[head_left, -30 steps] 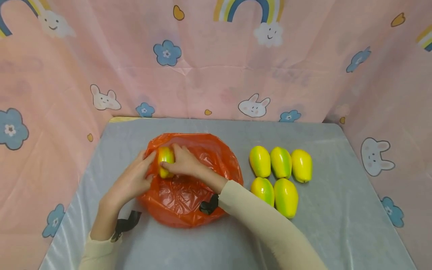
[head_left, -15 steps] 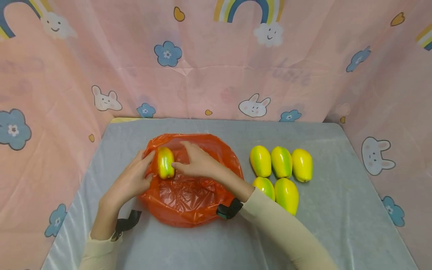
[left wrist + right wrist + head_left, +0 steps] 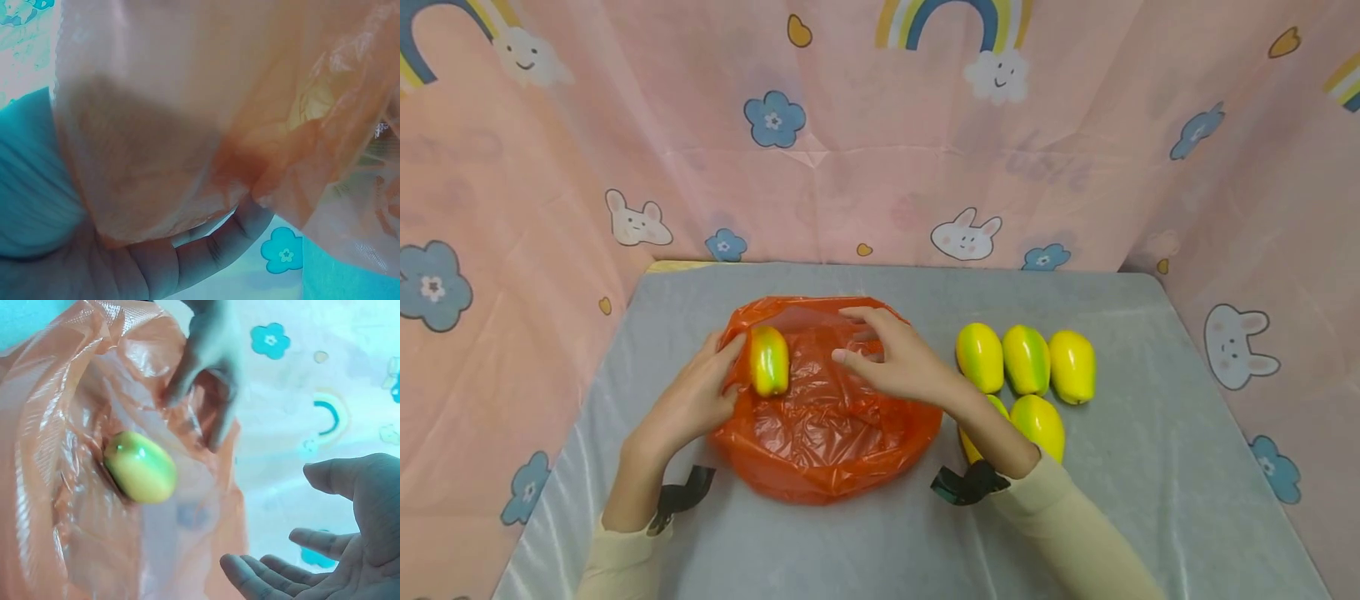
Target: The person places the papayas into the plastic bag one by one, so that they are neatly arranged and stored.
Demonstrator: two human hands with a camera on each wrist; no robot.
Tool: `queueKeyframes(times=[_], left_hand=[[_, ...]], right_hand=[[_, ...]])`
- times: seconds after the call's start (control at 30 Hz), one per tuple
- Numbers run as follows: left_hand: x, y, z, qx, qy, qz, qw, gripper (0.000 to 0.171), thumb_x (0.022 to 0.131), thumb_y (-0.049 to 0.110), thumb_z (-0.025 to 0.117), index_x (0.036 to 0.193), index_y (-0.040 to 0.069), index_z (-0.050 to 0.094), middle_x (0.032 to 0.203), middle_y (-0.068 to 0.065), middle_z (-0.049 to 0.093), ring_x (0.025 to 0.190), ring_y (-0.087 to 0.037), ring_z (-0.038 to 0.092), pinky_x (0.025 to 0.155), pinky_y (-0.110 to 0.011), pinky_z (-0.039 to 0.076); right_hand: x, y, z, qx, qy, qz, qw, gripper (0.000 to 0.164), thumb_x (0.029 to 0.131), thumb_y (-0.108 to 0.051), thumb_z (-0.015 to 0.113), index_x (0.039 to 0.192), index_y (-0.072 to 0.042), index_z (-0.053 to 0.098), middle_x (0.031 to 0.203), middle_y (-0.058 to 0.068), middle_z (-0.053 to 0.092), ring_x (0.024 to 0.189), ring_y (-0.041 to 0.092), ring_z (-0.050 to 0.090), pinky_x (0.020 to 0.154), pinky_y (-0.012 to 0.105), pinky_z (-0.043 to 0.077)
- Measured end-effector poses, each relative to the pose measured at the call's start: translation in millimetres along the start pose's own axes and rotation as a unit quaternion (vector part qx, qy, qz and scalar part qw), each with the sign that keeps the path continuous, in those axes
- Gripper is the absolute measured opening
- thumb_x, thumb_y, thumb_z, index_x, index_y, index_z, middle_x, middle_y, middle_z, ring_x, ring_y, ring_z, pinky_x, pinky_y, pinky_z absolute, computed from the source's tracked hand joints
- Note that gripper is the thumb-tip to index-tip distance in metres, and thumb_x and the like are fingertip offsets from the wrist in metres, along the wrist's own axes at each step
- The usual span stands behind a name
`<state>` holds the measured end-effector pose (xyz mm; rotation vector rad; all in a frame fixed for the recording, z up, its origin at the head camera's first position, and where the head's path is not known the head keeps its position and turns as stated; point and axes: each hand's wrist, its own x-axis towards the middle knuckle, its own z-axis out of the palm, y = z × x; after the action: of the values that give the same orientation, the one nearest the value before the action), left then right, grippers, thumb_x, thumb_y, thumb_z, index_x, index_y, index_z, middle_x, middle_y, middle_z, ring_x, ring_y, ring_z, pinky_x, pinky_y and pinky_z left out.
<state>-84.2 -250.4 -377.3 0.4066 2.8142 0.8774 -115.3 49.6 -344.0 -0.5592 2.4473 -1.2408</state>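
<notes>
Yellow-green fruits (image 3: 1026,360), five, long axes roughly fore-and-aft, lying rightward of the nearer, empty right hand (image 3: 906,358), fingers parted; left hand (image 3: 688,392) pinching the rim of one red bag (image 3: 820,479).

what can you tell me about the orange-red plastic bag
The orange-red plastic bag looks thin, glossy, crinkled and partly see-through. It rests on the grey tabletop, its rounded mouth open upward. The left hand holds its rim, and a yellow-green fruit lies inside near that hand. The right hand hangs over it, holding nothing.
</notes>
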Motion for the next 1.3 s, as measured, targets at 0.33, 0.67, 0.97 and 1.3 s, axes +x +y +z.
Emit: queueKeyframes(times=[0.33, 0.67, 0.97, 1.3], left_hand=[[-1.8, -1.7, -0.3, 0.012, 0.012, 0.010, 0.9998, 0.074, 0.088, -0.014, 0.061, 0.158, -0.012, 0.036, 0.155, -0.032, 0.042, 0.139, -0.047, 0.049, 0.116, -0.067, 0.044], [-1.2, -1.5, 2.7, -0.001, 0.012, -0.001, 0.9999, 0.075, 0.089, -0.012, 0.063, 0.159, -0.010, 0.037, 0.153, -0.029, 0.043, 0.131, -0.043, 0.053, 0.112, -0.066, 0.049], [0.2, -1.8, 2.0, 0.001, 0.006, 0.000, 1.0000, 0.075, 0.088, -0.015, 0.060, 0.159, -0.010, 0.036, 0.154, -0.030, 0.042, 0.132, -0.043, 0.051, 0.114, -0.066, 0.047], [1.5, -1.9, 1.8, -0.001, -0.006, -0.015, 0.9999, 0.076, 0.088, -0.016, 0.058, 0.160, -0.009, 0.035, 0.153, -0.029, 0.041, 0.128, -0.042, 0.050, 0.113, -0.065, 0.048]], right_hand=[[-34, 22, -15, 0.028, 0.073, 0.013, 0.997, 0.065, 0.102, -0.035, 0.069, 0.159, -0.018, 0.044, 0.161, 0.012, 0.047, 0.140, 0.040, 0.058, 0.108, 0.058, 0.057], [-66, 51, -26, 0.025, 0.121, 0.013, 0.992, 0.060, 0.104, -0.032, 0.067, 0.158, -0.018, 0.045, 0.159, 0.012, 0.051, 0.140, 0.040, 0.060, 0.104, 0.056, 0.060], [-94, 77, -33, 0.003, 0.160, 0.024, 0.987, 0.057, 0.105, -0.029, 0.065, 0.156, -0.013, 0.047, 0.157, 0.015, 0.054, 0.138, 0.042, 0.061, 0.104, 0.060, 0.058], [-123, 99, -42, -0.034, 0.216, 0.032, 0.975, 0.053, 0.104, -0.024, 0.066, 0.154, -0.011, 0.051, 0.154, 0.017, 0.054, 0.134, 0.041, 0.062, 0.096, 0.009, 0.050]])
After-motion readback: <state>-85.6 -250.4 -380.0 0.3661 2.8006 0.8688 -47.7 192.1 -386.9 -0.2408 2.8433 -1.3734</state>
